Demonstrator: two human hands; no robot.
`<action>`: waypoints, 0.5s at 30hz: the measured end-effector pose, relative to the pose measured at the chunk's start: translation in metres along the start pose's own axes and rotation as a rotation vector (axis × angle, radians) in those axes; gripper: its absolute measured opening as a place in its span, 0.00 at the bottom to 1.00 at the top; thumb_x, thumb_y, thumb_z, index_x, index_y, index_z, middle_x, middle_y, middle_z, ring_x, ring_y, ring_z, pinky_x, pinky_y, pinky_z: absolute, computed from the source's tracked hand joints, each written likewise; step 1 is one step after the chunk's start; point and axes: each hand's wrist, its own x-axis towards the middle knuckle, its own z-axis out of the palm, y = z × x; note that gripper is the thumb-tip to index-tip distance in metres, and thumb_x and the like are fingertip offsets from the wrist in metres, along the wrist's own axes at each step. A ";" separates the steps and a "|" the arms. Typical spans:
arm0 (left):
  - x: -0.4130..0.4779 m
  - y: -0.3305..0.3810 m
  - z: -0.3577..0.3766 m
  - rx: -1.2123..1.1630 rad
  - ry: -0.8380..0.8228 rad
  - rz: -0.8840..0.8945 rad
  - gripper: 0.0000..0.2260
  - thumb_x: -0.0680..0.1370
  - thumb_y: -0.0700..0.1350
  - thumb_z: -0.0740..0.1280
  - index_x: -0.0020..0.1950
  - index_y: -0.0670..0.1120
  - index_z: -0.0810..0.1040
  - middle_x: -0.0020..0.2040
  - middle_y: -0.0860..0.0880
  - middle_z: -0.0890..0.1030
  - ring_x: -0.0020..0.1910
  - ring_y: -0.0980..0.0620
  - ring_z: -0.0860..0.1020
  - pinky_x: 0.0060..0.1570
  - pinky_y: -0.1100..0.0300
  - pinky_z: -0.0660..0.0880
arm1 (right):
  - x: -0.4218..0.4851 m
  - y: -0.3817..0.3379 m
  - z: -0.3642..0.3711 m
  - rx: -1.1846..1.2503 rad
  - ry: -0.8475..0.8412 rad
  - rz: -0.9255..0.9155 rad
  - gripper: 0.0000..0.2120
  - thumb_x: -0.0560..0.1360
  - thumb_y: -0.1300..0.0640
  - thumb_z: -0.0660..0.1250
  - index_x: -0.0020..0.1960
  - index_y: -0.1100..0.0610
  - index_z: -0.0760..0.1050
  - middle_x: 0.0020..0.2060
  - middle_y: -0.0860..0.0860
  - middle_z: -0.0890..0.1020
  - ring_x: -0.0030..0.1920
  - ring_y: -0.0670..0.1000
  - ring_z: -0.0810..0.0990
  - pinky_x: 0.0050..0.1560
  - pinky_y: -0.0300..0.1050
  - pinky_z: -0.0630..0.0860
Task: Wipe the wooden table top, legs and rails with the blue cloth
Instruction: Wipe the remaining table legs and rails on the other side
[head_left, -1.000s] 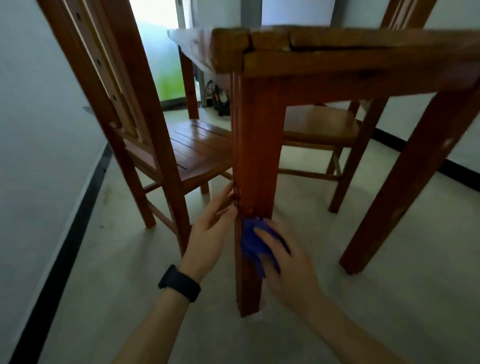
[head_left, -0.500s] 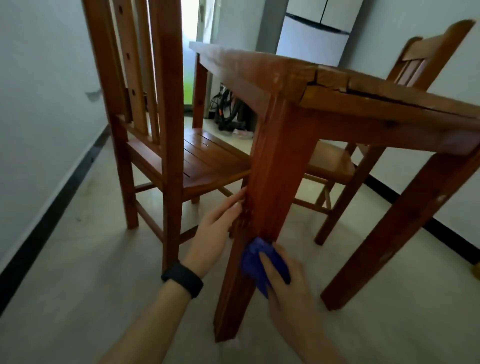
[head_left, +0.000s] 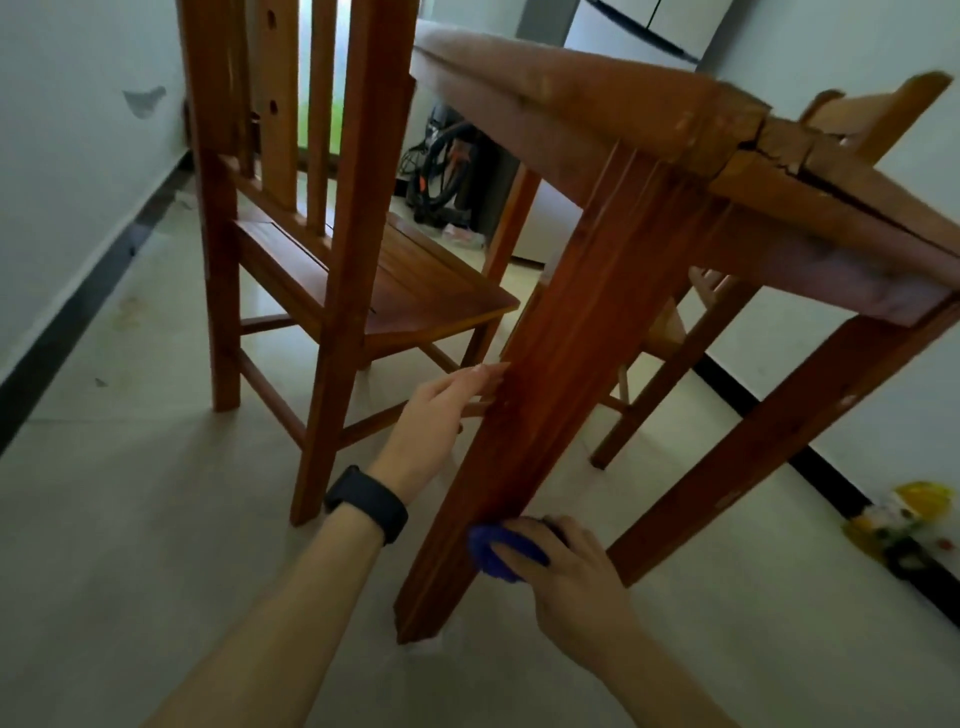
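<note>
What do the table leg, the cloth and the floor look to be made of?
The table leg looks like wood under reddish semi-gloss varnish: grain lines show. The blue cloth seems soft bunched fabric, weave unclear. The floor looks like glossy pale tile, reflecting light.

We count one wooden desk (head_left: 571, 93), and three of its legs show: the near leg (head_left: 545, 395), the right leg (head_left: 769, 441) and a far leg (head_left: 511, 228). We see two wooden chairs, the left chair (head_left: 415, 291) and the right chair (head_left: 883, 109). There is one blue cloth (head_left: 493, 553). We count two hands, the left hand (head_left: 441, 410) and the right hand (head_left: 571, 571), and one black wristband (head_left: 366, 501). One yellow packet (head_left: 914, 514) lies on the floor (head_left: 156, 519).
</note>
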 end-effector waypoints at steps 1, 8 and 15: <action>0.000 0.000 0.000 -0.004 -0.020 0.010 0.14 0.84 0.54 0.53 0.59 0.61 0.77 0.58 0.60 0.79 0.57 0.60 0.76 0.55 0.59 0.68 | -0.002 0.002 -0.007 0.051 -0.008 0.055 0.32 0.66 0.63 0.74 0.67 0.45 0.72 0.67 0.45 0.67 0.57 0.55 0.70 0.50 0.54 0.80; 0.006 0.000 0.002 -0.051 -0.030 0.014 0.13 0.83 0.56 0.54 0.60 0.58 0.77 0.57 0.58 0.79 0.58 0.57 0.76 0.56 0.55 0.69 | 0.096 0.020 -0.139 0.265 0.747 0.427 0.23 0.78 0.58 0.65 0.72 0.54 0.67 0.70 0.58 0.66 0.69 0.52 0.65 0.69 0.38 0.61; -0.002 0.005 0.004 -0.082 -0.038 0.016 0.13 0.83 0.56 0.55 0.62 0.59 0.76 0.54 0.62 0.79 0.54 0.65 0.76 0.48 0.64 0.68 | 0.101 -0.002 -0.094 0.290 0.669 0.513 0.26 0.79 0.56 0.62 0.75 0.51 0.60 0.69 0.58 0.61 0.71 0.51 0.63 0.69 0.43 0.66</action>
